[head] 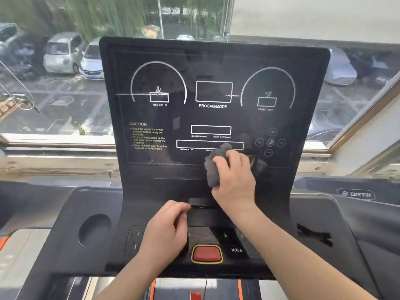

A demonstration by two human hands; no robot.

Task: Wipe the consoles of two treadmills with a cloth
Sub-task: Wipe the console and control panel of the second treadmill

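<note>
A black treadmill console fills the middle of the view, its glossy upright panel printed with white dials and boxes. My right hand grips a bunched grey cloth and presses it against the panel's lower part, right of centre, just under the distance box. My left hand hovers lower over the key area, fingers loosely curled with the fingertips near a small black ledge; it holds nothing that I can see.
A red stop button with a yellow rim sits below the hands, next to a MODE key. A round cup recess lies at the left. A second treadmill's black console shows at the right. Behind is a window over parked cars.
</note>
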